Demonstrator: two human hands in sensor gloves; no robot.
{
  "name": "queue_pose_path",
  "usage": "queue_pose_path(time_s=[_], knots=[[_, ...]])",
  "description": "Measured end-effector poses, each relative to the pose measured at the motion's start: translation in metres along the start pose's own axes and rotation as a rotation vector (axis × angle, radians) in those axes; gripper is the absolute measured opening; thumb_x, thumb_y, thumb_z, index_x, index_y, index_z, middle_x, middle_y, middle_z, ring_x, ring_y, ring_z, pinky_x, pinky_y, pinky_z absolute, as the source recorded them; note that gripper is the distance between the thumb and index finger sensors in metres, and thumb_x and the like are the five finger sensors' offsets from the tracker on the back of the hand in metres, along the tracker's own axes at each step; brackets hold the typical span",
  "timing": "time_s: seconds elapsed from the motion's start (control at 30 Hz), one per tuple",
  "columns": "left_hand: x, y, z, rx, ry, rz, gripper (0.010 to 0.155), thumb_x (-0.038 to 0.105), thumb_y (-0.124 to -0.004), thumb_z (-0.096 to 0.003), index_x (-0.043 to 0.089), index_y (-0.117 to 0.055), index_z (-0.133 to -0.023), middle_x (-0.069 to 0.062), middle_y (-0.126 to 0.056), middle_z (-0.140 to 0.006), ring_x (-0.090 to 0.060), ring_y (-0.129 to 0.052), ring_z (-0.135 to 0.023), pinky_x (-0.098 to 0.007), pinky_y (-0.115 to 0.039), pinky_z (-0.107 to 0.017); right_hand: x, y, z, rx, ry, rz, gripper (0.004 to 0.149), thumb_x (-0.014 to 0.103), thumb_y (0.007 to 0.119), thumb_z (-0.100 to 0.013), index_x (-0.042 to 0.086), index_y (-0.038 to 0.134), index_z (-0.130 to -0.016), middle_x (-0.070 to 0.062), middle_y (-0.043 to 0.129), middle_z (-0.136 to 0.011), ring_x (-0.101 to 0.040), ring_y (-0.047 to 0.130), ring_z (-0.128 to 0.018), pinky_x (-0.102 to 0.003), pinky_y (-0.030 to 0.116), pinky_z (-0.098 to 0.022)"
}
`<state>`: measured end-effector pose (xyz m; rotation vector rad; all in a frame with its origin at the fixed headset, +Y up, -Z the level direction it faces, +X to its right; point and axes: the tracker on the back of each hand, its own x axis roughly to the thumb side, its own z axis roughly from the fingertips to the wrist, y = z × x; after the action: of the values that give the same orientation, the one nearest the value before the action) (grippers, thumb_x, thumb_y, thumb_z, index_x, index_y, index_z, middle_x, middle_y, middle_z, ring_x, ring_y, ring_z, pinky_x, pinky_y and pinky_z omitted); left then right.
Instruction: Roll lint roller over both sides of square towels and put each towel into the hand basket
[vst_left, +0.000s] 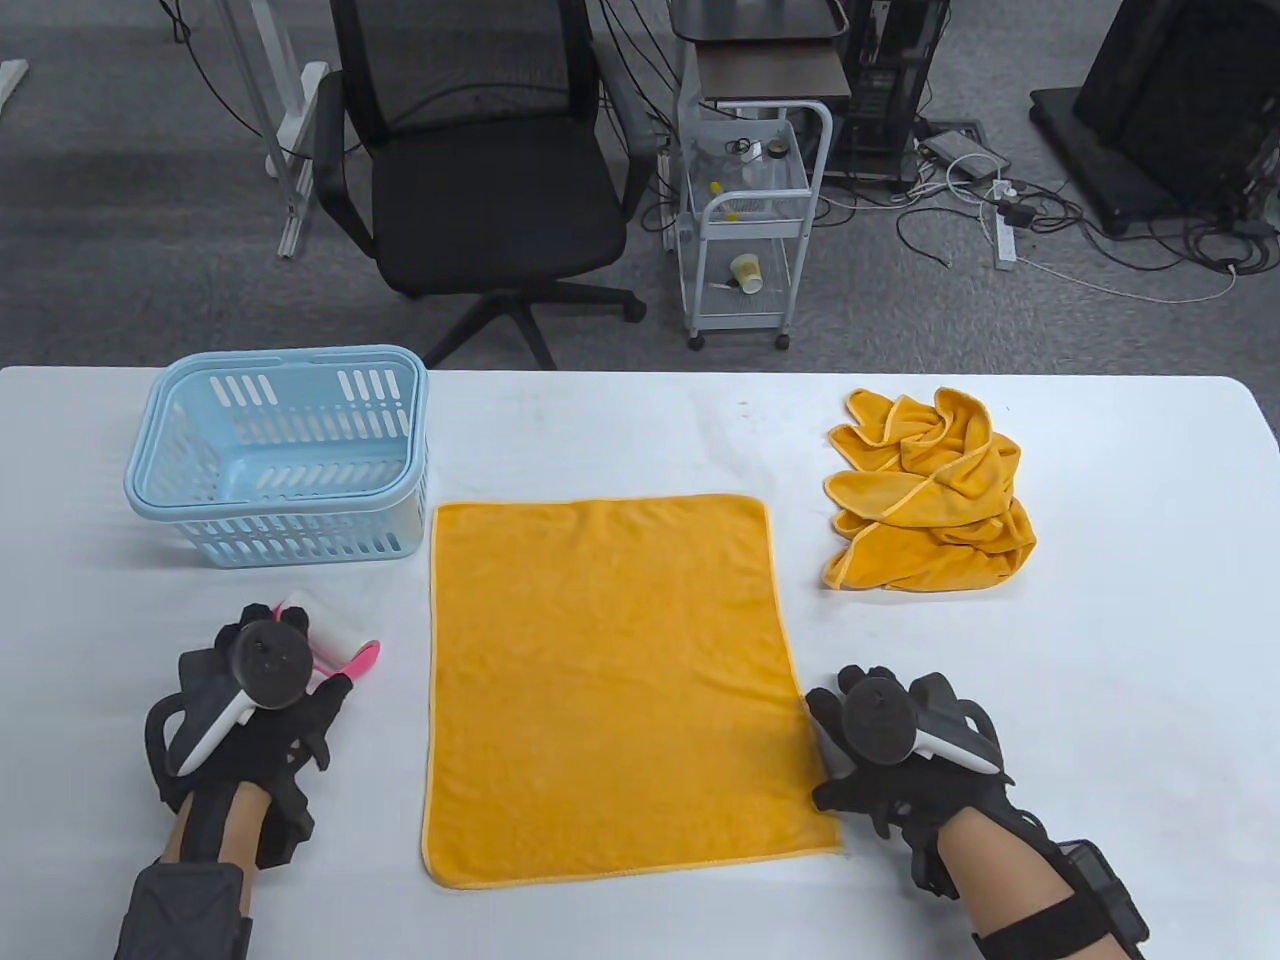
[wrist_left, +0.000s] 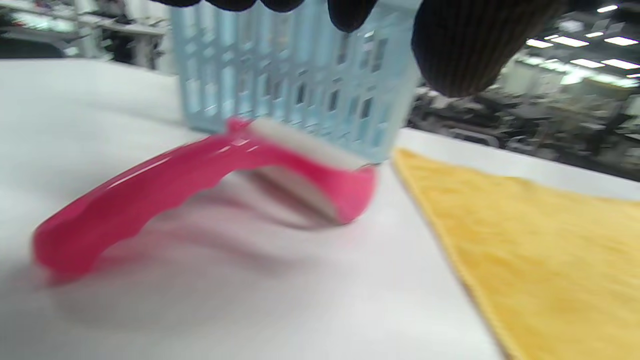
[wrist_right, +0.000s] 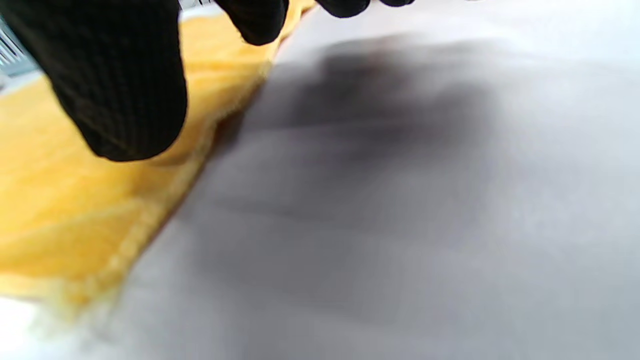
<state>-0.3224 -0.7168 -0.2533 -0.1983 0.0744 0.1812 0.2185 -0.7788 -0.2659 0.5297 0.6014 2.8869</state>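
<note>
An orange towel (vst_left: 610, 685) lies spread flat in the middle of the white bench (vst_left: 1100, 650), its long sides running away from the person. Just beside its left edge the pink lint roller (wrist_left: 200, 175) rests on the bench, handle toward the person and white roll pointing at the light blue hand basket (vst_left: 275, 465), which stands upright near the bench's far left corner. The left hand (vst_left: 260, 700) hovers over the roller; in the left wrist view its gloved fingertips (wrist_left: 465, 45) hang above the handle, apart from it, loosely bent and holding nothing. The right hand (vst_left: 890, 750) sits at the towel's right edge near the closer corner. In the right wrist view its thumb and fingertips (wrist_right: 125, 85) hang just over the hem, relaxed, and I cannot tell whether they actually touch the cloth; nothing is pinched. Further off, on the right side of the bench, a pile of crumpled orange towels (vst_left: 930, 490) sits well apart from the flat one. Beyond the bench stand a black office chair (vst_left: 480, 170) and a small white trolley (vst_left: 750, 210) on the grey carpet.
</note>
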Motion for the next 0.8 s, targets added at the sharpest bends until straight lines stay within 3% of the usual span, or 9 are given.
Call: queue_pose_path(time_s=[0.13, 0.23, 0.3, 0.37, 0.53, 0.67, 0.8], knots=[[0.033, -0.003, 0.024, 0.006, -0.205, -0.089, 0.067, 0.054, -0.08, -0.0477, 0.03, -0.057, -0.105, -0.011, -0.046, -0.12, -0.045, -0.056, -0.107, -0.065, -0.053, -0.074, 0.007, -0.013, 0.009, -0.038, -0.084, -0.016, 0.085, 0.051, 0.094, -0.044, 0.019, 0.054, -0.112, -0.02, 0.037, -0.117, -0.054, 0.032, -0.106, -0.075, 0.042, -0.068], [0.057, -0.021, 0.032, -0.151, -0.34, -0.16, 0.055, 0.051, -0.084, -0.0463, 0.034, -0.071, -0.097, -0.005, -0.063, -0.116, -0.039, -0.073, -0.104, -0.064, -0.06, -0.073, 0.015, -0.014, 0.013, 0.037, -0.171, -0.007, 0.065, 0.044, 0.098, -0.045, 0.021, 0.076, -0.102, -0.014, 0.058, -0.114, -0.05, 0.049, -0.106, -0.074, 0.047, -0.068], [0.069, -0.037, 0.034, -0.246, -0.411, -0.212, 0.048, 0.05, -0.087, -0.0449, 0.038, -0.078, -0.091, 0.0, -0.072, -0.112, -0.034, -0.081, -0.101, -0.063, -0.064, -0.073, 0.02, -0.009, 0.013, 0.082, -0.189, 0.025, 0.059, 0.042, 0.1, -0.044, 0.02, 0.083, -0.096, -0.014, 0.06, -0.113, -0.051, 0.049, -0.106, -0.074, 0.048, -0.067], [0.079, -0.054, 0.035, -0.345, -0.464, -0.276, 0.046, 0.049, -0.09, -0.0435, 0.04, -0.081, -0.088, 0.002, -0.071, -0.112, -0.033, -0.08, -0.102, -0.064, -0.064, -0.073, 0.025, -0.004, 0.012, 0.105, -0.175, 0.101, 0.059, 0.043, 0.1, -0.043, 0.02, 0.085, -0.094, -0.017, 0.054, -0.115, -0.052, 0.042, -0.106, -0.075, 0.046, -0.067], [0.093, -0.085, 0.038, -0.453, -0.514, -0.432, 0.053, 0.057, -0.094, -0.0354, 0.041, -0.082, -0.084, 0.0, -0.063, -0.116, -0.034, -0.075, -0.105, -0.065, -0.062, -0.074, 0.034, 0.011, 0.007, 0.163, -0.148, 0.232, 0.071, 0.052, 0.101, -0.037, 0.018, 0.077, -0.094, -0.024, 0.033, -0.118, -0.055, 0.023, -0.105, -0.076, 0.038, -0.067], [0.1, -0.098, 0.046, -0.425, -0.532, -0.597, 0.063, 0.061, -0.095, -0.031, 0.04, -0.075, -0.087, 0.0, -0.051, -0.118, -0.034, -0.068, -0.106, -0.066, -0.059, -0.075, 0.044, 0.016, 0.006, 0.139, -0.156, 0.32, 0.073, 0.054, 0.101, -0.035, 0.016, 0.075, -0.092, -0.023, 0.033, -0.118, -0.054, 0.024, -0.105, -0.076, 0.038, -0.067], [0.108, -0.1, 0.049, -0.379, -0.542, -0.661, 0.055, 0.056, -0.094, -0.0349, 0.038, -0.076, -0.084, -0.002, -0.054, -0.116, -0.035, -0.072, -0.103, -0.065, -0.061, -0.074, 0.051, 0.016, 0.01, 0.09, -0.191, 0.344, 0.057, 0.047, 0.101, -0.039, 0.018, 0.084, -0.085, -0.019, 0.042, -0.117, -0.052, 0.031, -0.107, -0.075, 0.041, -0.068]])
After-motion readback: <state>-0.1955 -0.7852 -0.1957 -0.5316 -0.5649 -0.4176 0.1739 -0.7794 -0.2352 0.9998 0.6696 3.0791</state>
